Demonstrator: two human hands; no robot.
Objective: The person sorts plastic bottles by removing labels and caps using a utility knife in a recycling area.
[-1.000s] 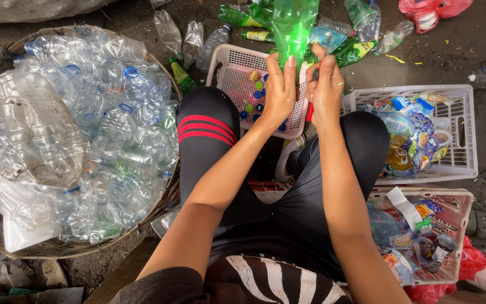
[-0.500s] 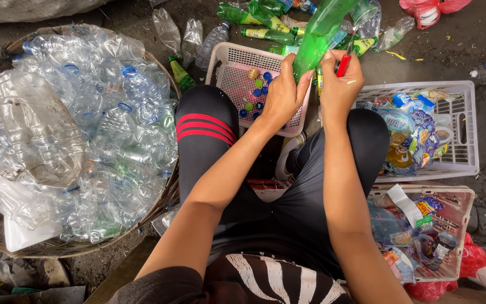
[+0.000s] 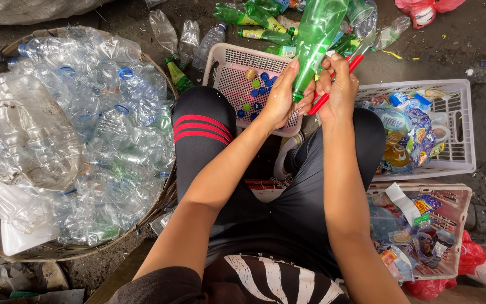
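You are holding a green plastic bottle (image 3: 316,39) neck-down above your knees, its body slanting up and away from you over the pink basket (image 3: 220,62). Your left hand (image 3: 281,98) is wrapping around the bottle's lower end, fingers closed on it just at the neck. Your right hand (image 3: 341,84) is sitting just beside it, closed around a red-handled tool (image 3: 333,84) whose handle is running diagonally from below the bottle's neck up toward the right; whether its tip is touching the bottle cannot be told.

Against the earlier pictures, the bottle is tilting further to the right and sitting higher, and the red tool, hidden a second ago, is now showing plainly in your right grip.

Under your hands the pink basket is holding loose bottle caps (image 3: 257,87) in blue, green and yellow. To your right, a white crate (image 3: 462,135) is carrying crumpled wrappers and labels, and a second crate (image 3: 457,225) nearer you is holding more of the same. To your left, a big woven basket (image 3: 164,197) is piled with clear crushed bottles (image 3: 57,129). More green bottles (image 3: 254,14) are lying on the ground beyond the pink basket.
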